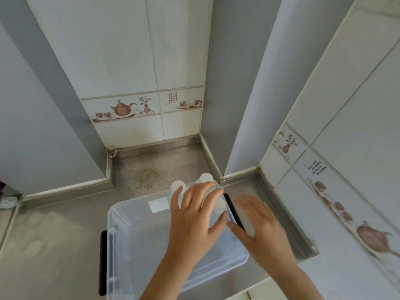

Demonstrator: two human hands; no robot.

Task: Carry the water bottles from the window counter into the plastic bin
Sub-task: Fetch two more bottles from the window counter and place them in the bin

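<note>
head view, looking down: a clear plastic bin [138,239] sits on a steel counter [54,234], with a black handle [102,263] on its left short side and another black handle [233,211] on its right side. the bin's far rim lies near the step where the counter runs back into a tiled recess; its right rim runs close to the raised counter edge along the right wall. bare counter extends to the left of the bin, and the recess floor beyond it carries a brownish stain [148,178]. the near part of the bin interior shows only its clear floor.

water bottles [205,178], seen from above as white round caps, stand grouped in the bin's far right corner. at least three caps are visible; the rest of the group is hidden by the hand, so the count cannot be told.

left hand [194,215]: forearm enters from the bottom edge and crosses over the bin. the palm faces down over the bottles, the fingers are spread and lightly bent across the caps, and the thumb points right. whether the fingers actually hold a bottle cannot be told.

right hand [257,221]: blurred, palm down, over the bin's right rim and handle. its fingers are extended and spread, holding nothing, with the thumb angled toward the left hand's thumb.

decorated tiles [123,109] line the back wall.
</note>
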